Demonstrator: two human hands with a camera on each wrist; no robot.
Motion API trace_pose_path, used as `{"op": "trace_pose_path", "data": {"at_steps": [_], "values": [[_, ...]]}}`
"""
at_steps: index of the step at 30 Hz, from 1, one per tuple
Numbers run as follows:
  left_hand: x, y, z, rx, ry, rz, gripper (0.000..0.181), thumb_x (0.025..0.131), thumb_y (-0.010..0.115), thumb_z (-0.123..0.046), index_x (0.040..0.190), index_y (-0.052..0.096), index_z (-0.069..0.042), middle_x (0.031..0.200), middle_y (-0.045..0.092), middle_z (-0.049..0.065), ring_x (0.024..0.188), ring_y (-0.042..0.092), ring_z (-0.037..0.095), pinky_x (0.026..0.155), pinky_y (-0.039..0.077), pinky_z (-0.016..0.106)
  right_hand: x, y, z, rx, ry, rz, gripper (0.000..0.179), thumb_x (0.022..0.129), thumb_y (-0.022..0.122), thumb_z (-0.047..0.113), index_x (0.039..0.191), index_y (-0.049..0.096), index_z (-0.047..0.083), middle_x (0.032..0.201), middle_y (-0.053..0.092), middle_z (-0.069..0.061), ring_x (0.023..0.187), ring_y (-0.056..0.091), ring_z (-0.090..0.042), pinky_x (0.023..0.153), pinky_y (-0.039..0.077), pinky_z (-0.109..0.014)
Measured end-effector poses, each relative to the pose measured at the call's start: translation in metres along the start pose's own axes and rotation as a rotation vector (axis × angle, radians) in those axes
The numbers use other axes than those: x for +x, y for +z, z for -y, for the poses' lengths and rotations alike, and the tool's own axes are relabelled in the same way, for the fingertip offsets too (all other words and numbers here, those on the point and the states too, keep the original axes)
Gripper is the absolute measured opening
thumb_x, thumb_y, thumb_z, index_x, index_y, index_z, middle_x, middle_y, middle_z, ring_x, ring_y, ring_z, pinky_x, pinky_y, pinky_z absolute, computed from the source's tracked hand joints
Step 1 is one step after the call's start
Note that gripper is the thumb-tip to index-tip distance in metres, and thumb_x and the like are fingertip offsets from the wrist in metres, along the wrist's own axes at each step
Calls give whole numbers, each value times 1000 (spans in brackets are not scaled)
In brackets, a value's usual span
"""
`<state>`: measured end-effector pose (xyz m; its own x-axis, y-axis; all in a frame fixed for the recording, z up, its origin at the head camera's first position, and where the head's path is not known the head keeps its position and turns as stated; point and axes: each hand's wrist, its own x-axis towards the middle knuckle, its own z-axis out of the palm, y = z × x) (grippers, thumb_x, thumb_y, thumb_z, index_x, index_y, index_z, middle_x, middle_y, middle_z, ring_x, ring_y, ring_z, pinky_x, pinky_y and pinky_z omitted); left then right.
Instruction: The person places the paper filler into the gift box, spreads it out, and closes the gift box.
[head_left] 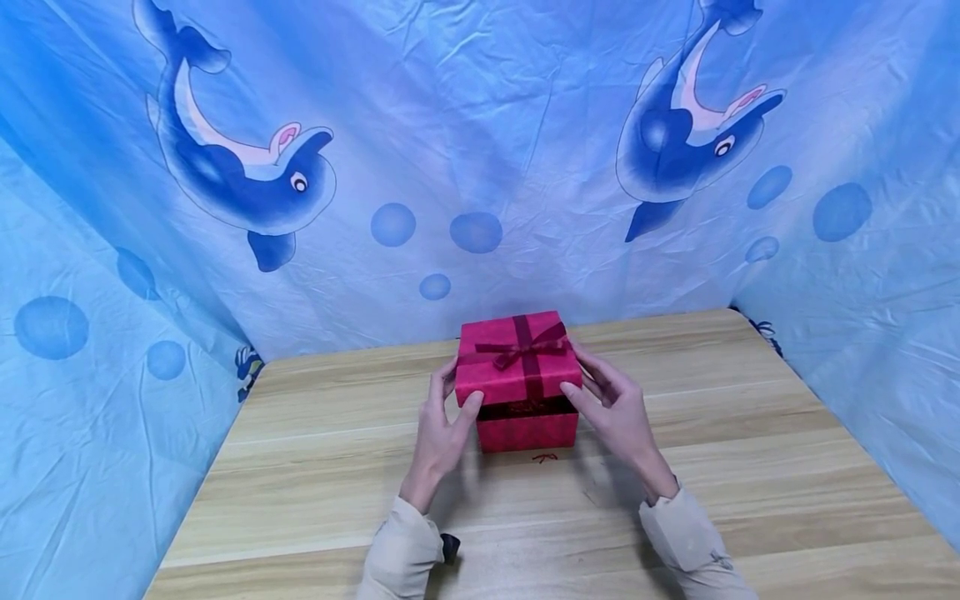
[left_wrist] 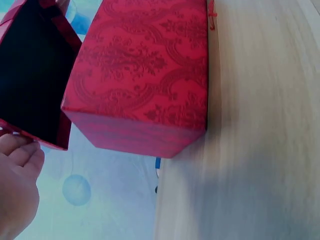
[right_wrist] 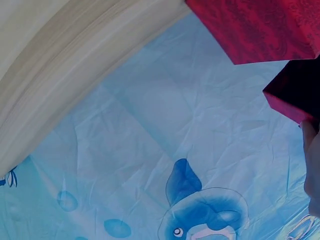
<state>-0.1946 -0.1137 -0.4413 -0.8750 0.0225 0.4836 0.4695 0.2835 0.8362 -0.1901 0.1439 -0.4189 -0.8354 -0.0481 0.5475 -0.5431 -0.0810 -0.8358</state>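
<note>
Both hands hold a crimson gift box lid (head_left: 495, 385) with a dark red ribbon and bow on top. My left hand (head_left: 442, 429) grips its left side, thumb at the front corner; my right hand (head_left: 617, 408) grips the right side the same way. Beneath the lid stands the red patterned gift box (head_left: 527, 433) on the table, its front opening dark in the gap. In the left wrist view the lid's black inside (left_wrist: 35, 75) faces the box, apart from it. The right wrist view catches the lid's edge (right_wrist: 286, 106) above the fingers. Most of the box's contents are hidden.
A small red cord (head_left: 544, 457) lies on the wooden table (head_left: 315, 467) just in front of the box. Behind the table hangs a blue cloth (head_left: 525, 167) printed with dolphins and bubbles. Near the left sleeve (head_left: 401, 550) shows a small black object (head_left: 450, 548).
</note>
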Motion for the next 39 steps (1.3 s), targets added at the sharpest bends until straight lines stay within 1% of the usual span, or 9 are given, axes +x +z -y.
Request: {"op": "trace_pose_path", "data": {"at_steps": [3,5,10,14,17,19,24,33,39], "values": [[-1,-4,0,40,-24,24,66,100,69,-34,158,43,-16,151,55,4,138,52,27,114,38,58,-1,-3,-1,-17,-6,36,56,92,68,-15,145,53,-9,150,50,-27,135,55,-15,106,46,-30],[-2,-5,1,58,-35,40,67,100,70,-35,160,43,-20,155,51,1,140,50,27,114,39,56,-1,-5,-3,-25,-26,57,57,92,67,-16,146,51,-9,152,48,-27,136,53,-16,107,45,-30],[-3,-9,2,81,-32,63,70,98,73,-34,160,43,-21,157,48,1,140,49,30,113,40,55,-3,-8,-8,-48,-82,98,59,90,65,-21,146,50,-11,153,45,-30,138,51,-17,107,45,-31],[-3,-11,4,93,-27,76,72,96,76,-32,159,44,-19,157,48,2,140,50,32,113,40,55,-5,-11,-11,-80,-97,119,62,89,66,-22,147,49,-9,154,45,-28,139,50,-17,105,46,-30],[-3,-12,6,97,-30,92,74,95,77,-31,159,44,-18,158,47,4,140,49,33,114,39,55,-6,-12,-13,-102,-96,135,63,90,67,-21,149,49,-7,155,44,-27,141,49,-19,105,46,-30],[-4,-12,6,103,-45,104,75,94,78,-33,159,43,-19,157,47,3,141,48,32,115,37,55,-7,-13,-14,-114,-90,141,63,91,66,-20,150,48,-7,156,44,-26,141,48,-19,105,46,-29],[-4,-12,9,116,-67,133,78,94,79,-35,160,41,-21,158,45,4,144,44,28,117,34,56,-10,-15,-16,-132,-66,138,62,91,67,-18,149,48,-7,156,43,-26,140,48,-18,104,46,-29],[-5,-12,13,131,-45,157,79,95,78,-34,162,38,-21,159,44,7,145,42,29,116,35,54,-14,-16,-24,-159,-90,142,62,91,67,-19,149,47,-8,155,42,-28,138,50,-22,104,46,-29],[-6,-10,16,142,-44,175,80,95,78,-35,162,37,-17,160,42,7,146,41,30,116,36,54,-18,-17,-30,-184,-42,139,62,94,68,-14,151,47,-6,159,41,-19,140,47,-21,105,44,-28]]}}
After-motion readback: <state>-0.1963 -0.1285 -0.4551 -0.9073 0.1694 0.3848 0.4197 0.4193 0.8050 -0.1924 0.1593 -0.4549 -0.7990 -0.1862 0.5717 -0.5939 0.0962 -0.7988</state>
